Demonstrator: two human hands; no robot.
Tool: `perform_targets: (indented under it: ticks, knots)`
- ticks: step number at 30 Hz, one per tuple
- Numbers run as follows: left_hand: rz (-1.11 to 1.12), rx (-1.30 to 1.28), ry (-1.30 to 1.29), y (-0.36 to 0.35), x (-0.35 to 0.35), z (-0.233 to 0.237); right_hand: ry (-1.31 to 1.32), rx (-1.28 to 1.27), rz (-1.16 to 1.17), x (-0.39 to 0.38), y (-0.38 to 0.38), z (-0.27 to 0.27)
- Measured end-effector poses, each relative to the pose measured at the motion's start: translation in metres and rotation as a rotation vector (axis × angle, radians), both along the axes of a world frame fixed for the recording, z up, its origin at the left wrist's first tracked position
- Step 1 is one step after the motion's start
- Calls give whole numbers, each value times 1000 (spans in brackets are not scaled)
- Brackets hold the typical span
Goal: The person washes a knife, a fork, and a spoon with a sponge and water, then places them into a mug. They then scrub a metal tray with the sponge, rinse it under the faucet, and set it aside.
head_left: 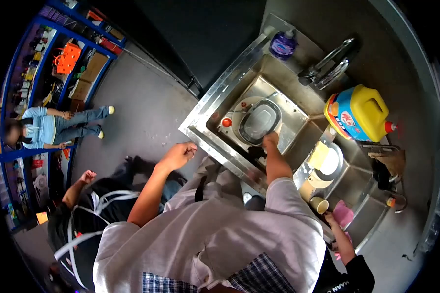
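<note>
Pale-sleeved arms stretch over a shared steel sink (200, 115). At its near right end, a co-worker's hand (330, 218) works beside a cup (320, 204). The person's left hand (179, 155) hangs loosely clenched and empty off the near left corner. The right hand (271, 140) has its fingers on the near rim of a black tray (260, 120) in the basin; gripping or pressing, none can tell. A slick tray could skid toward the faucet (330, 64), and crowded elbows risk a bump.
</note>
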State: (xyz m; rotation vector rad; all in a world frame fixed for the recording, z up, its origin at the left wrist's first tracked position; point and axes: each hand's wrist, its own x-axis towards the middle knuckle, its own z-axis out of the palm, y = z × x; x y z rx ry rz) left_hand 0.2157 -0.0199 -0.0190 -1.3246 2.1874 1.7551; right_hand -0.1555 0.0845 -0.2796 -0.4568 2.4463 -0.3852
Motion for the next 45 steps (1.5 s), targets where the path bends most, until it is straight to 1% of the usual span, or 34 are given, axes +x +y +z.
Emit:
perform_targets:
  ticks: [3, 4, 5, 7, 8, 11, 13, 15, 17, 19, 20, 23, 24, 26, 27, 28, 29, 31, 32, 33, 34, 35, 36, 37, 38, 39, 40, 41, 42, 45]
  knots:
    - [27, -20, -5, 3, -8, 1, 111, -1, 0, -18, 9, -30]
    - [17, -41, 27, 5, -9, -4, 170, -36, 55, -22, 13, -30]
    - [-1, -50, 19, 9, -9, -6, 71, -7, 3, -26, 17, -30]
    - [-40, -81, -1, 10, -11, -2, -132, 38, -105, -27, 11, 7]
    - [-39, -72, 9, 9, -9, -3, -197, 71, -137, -29, 10, 18]
    - [-4, -22, 19, 8, 1, -9, -319, 271, -70, -30, 6, 46]
    - [55, 35, 2, 5, 8, -12, 127, 249, 79, -19, -9, 43]
    - [72, 60, -38, 0, 13, -12, 578, 211, 230, -5, -41, 32]
    - [78, 52, -53, 5, 12, -16, 434, -16, 584, 2, -75, 2]
    - [50, -8, -58, 4, 12, -23, 467, -117, 759, 38, -106, 23]
    - [18, -35, -64, 5, 11, -28, 502, -2, 858, 42, -121, 13]
    - [86, -73, -32, 7, 7, -23, 588, -155, 887, 42, -149, -33]
    - [114, -31, -34, 10, 9, -29, 596, -160, 925, 38, -151, -75]
    - [68, -37, -61, 16, 11, -26, 588, -180, 1001, 40, -147, -66]
    - [41, -50, -67, 13, 11, -24, 578, -199, 1033, 44, -144, -26]
    - [43, -33, -62, 12, 12, -22, 617, -346, 955, 48, -139, 0]
    - [46, -17, -54, 10, 12, -20, 564, -311, 1009, 48, -140, 5]
    - [51, 27, -14, 10, 8, -22, 460, -222, 1116, 37, -133, -1]
    - [55, 53, 18, 8, 4, -27, 443, -220, 1170, 36, -129, -12]
    - [62, 65, 43, 5, 1, -28, 559, -331, 1104, 37, -113, -32]
    - [-105, -123, -51, 0, -11, -7, 684, -481, 1034, 46, -119, -55]
    - [-147, -196, 14, -7, -17, -2, 800, -647, 961, 55, -144, -66]
    - [-126, -183, 53, -14, -22, -3, 799, -485, 1104, 60, -158, -51]
    - [-116, -145, 88, -16, -24, -4, 775, -296, 1237, 65, -153, -27]
    - [-56, -122, 91, -17, -26, -5, 741, -99, 1357, 72, -147, -12]
    - [-8, -95, 93, -18, -28, -4, 638, -121, 1334, 74, -143, -17]
    - [-22, -133, 61, -17, -30, -1, 532, -138, 1308, 70, -141, -33]
    - [-20, -104, 51, -14, -28, -2, 426, -157, 1282, 67, -140, -52]
    - [-15, -70, 47, -9, -26, -4, 436, -386, 1235, 63, -134, -71]
    - [-56, -59, 57, -2, -25, -15, 302, -210, 1121, 66, -134, -8]
